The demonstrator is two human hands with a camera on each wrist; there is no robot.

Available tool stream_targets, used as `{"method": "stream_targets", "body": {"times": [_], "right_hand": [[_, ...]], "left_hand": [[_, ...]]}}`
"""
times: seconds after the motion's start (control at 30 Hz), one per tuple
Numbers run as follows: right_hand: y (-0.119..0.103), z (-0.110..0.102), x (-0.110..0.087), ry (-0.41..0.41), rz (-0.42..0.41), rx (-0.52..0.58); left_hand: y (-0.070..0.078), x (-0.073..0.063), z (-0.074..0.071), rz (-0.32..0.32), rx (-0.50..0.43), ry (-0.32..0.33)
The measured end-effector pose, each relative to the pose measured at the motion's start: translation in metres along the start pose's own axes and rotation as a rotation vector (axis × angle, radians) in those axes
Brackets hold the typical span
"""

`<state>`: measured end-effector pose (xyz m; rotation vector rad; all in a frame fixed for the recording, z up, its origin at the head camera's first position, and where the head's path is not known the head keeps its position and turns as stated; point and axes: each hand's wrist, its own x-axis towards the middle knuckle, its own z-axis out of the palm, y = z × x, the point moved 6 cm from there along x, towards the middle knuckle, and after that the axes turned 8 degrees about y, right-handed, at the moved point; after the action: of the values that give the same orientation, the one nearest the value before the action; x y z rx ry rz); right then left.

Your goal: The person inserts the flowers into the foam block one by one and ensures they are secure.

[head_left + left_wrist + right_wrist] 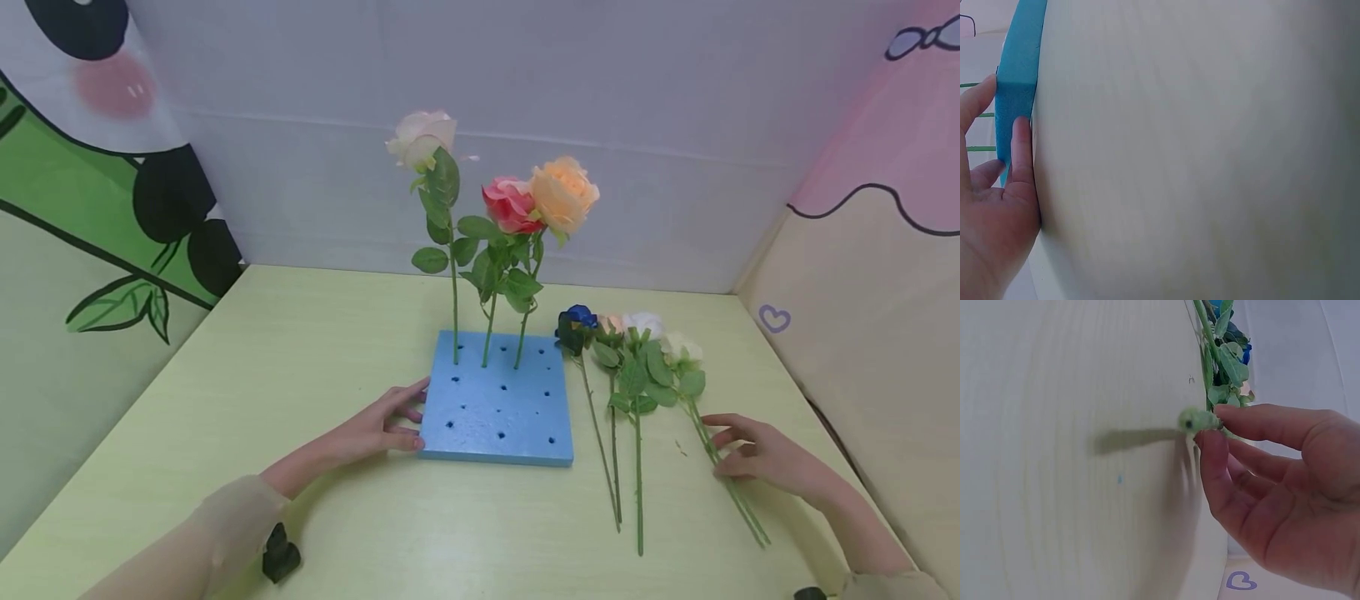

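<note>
A blue board [480, 433] with rows of small holes lies on the table. Along its far side stand a pale pink rose [423, 140], a red-pink rose [512, 206] and a peach rose [564, 196], stems in the holes. My left hand [375, 425] rests against the board's left edge, its fingers [1021, 150] touching the side face. To the right, my right hand [765, 458] pinches a green stem [738, 492] low down, below a cream rose [681, 346]. In the right wrist view the thumb and fingertips meet around the stem end [1192, 420].
Between board and right hand lie a dark blue rose [581, 317], a light peach rose [612, 323] and a white rose [643, 322], stems toward me. Printed cloth [480, 83] hangs behind the table [315, 333]. A small leaf scrap [681, 448] lies near the right hand.
</note>
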<state>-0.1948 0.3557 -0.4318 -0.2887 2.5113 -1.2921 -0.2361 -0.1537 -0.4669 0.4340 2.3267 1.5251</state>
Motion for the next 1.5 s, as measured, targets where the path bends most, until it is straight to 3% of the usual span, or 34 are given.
{"method": "stream_targets", "body": {"times": [0.23,0.6,0.87,1.17,1.5], "right_hand": [[0.001,0.001,0.001,0.030,0.072,0.023],[0.002,-0.004,-0.003,0.090,0.070,0.005],[-0.003,-0.012,0.002,0.206,0.039,0.001],[-0.028,-0.022,0.015,0.362,-0.037,0.020],[-0.070,-0.012,0.034,0.448,-0.108,0.025]], "left_hand": [[-0.001,-0.001,0.001,0.003,-0.013,-0.008],[-0.001,-0.002,0.000,-0.003,0.008,-0.002],[-0.002,-0.003,-0.001,-0.006,0.025,0.001],[-0.002,-0.002,-0.001,0.000,0.015,-0.004],[0.000,0.000,0.000,0.011,-0.002,-0.005]]}}
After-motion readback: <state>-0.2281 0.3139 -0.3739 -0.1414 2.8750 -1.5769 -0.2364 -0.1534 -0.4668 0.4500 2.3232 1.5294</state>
